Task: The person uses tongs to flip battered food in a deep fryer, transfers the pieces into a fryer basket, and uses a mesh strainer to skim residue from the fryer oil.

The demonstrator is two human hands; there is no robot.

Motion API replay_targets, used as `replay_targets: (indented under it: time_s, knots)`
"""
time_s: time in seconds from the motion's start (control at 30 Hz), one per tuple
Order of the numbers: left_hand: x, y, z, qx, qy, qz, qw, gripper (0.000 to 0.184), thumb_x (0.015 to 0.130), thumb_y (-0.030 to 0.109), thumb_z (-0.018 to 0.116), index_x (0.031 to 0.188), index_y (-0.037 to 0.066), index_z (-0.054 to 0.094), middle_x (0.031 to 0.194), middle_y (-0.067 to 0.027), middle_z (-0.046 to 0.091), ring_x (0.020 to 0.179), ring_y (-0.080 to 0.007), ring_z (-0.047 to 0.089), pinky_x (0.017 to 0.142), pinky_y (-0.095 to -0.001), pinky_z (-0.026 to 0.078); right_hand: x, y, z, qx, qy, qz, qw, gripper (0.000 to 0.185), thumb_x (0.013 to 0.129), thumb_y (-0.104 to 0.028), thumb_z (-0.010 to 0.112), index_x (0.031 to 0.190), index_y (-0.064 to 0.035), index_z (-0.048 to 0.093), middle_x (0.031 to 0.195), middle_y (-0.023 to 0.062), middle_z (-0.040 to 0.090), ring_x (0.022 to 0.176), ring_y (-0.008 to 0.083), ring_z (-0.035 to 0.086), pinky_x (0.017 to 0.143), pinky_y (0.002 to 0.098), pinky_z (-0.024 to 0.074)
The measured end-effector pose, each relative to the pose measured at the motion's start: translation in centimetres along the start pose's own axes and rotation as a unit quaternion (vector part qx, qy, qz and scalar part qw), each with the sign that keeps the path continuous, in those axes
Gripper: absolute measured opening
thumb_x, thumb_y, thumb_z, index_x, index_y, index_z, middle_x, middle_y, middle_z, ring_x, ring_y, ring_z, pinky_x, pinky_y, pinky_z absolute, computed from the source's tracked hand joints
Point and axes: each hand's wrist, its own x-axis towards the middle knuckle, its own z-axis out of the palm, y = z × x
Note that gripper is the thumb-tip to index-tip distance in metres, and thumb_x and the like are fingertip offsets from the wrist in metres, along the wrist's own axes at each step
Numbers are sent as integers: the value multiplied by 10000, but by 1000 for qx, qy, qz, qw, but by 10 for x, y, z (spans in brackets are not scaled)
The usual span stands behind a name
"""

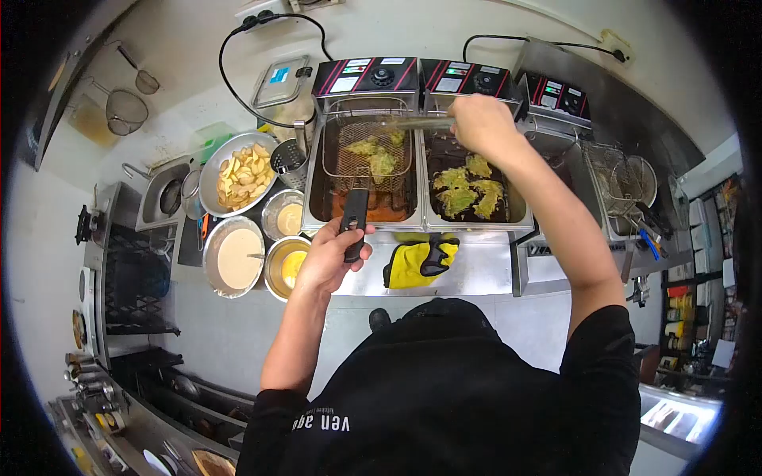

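My left hand point(324, 258) is closed round the black handle of a wire fryer basket point(353, 131). The basket sits over the left deep fryer, with several green battered pieces point(382, 165) in it and orange-brown oil below. Above the middle fryer, my right hand point(486, 125) grips a pair of metal tongs point(421, 123). The tongs point left over the basket's far part; their tips are blurred, and I see no food clearly held in them. More green battered pieces point(456, 202) float in the dark oil of the middle fryer point(520, 218), under my right forearm.
Left of the fryers stand a bowl of potato wedges point(244, 176), a bowl of pale batter point(236, 255), a bowl of yellow liquid point(292, 266) and a perforated metal cylinder point(290, 163). Yellow-black gloves point(417, 262) lie in front. Empty-looking baskets point(615, 178) stand at right.
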Motion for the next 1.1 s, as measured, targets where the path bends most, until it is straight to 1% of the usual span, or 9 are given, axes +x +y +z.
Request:
replay_targets:
  time_s: [0.1,0.23,0.3,0.33,0.53,0.63,0.8,0.9,1.1]
  knots:
    - [2,-2,-4,-6,-8,4,1000,218,883,19,498,1085,-58,481,927,-98,583,613,-128,533,399,-222,371,-6,-21,-1,-35,2,-28,999,158,762,-102,587,864,-41,691,881,166,683,860,319,673,733,422,544]
    - [1,-1,-2,-16,-2,-1,1000,225,880,12,493,1090,-66,463,945,-113,584,617,-134,536,402,-223,373,18,-30,0,-11,-85,-13,996,203,760,-90,583,917,-28,696,919,184,680,890,309,669,741,398,544]
    - [1,-3,-4,-20,-5,1,1000,241,877,9,493,1101,-72,451,956,-123,586,617,-140,542,401,-226,373,36,-32,-3,15,-214,16,977,214,746,-75,582,913,-3,694,908,196,682,854,303,678,722,390,544]
    - [1,-2,-4,-19,-7,0,1000,249,875,8,495,1106,-73,448,962,-127,586,619,-142,545,400,-228,374,46,-34,2,12,-234,37,971,191,747,-64,581,882,13,692,844,182,690,763,280,691,666,380,548]
    - [3,-4,-6,-19,-12,2,1000,277,871,9,500,1127,-76,437,971,-136,588,622,-149,553,395,-234,374,80,-35,23,44,-314,65,946,148,804,-106,604,875,-3,685,760,131,685,648,228,680,557,361,543]
    - [3,-4,-7,-16,-9,6,1000,274,874,19,500,1124,-75,439,948,-132,584,616,-146,550,394,-236,369,91,-24,29,88,-333,79,936,142,829,-133,624,887,-19,685,770,123,681,624,221,667,531,367,537]
    - [3,-3,-7,-3,-26,8,1000,263,874,32,502,1108,-75,449,894,-120,578,605,-138,543,399,-236,361,100,-11,26,158,-369,127,907,159,849,-138,631,983,-56,658,752,60,642,565,172,601,528,338,495]
    - [2,0,-5,-5,-23,8,1000,259,874,33,501,1106,-73,453,892,-118,577,604,-136,542,401,-237,361,111,-2,39,188,-384,155,891,132,846,-133,623,950,-60,659,760,54,646,566,161,598,509,333,476]
    - [2,0,-6,1,-19,4,1000,199,882,29,488,1063,-51,469,917,-108,585,613,-136,541,409,-238,362,123,18,62,215,-373,124,894,100,814,-95,626,900,-55,658,732,40,646,503,153,568,477,331,453]
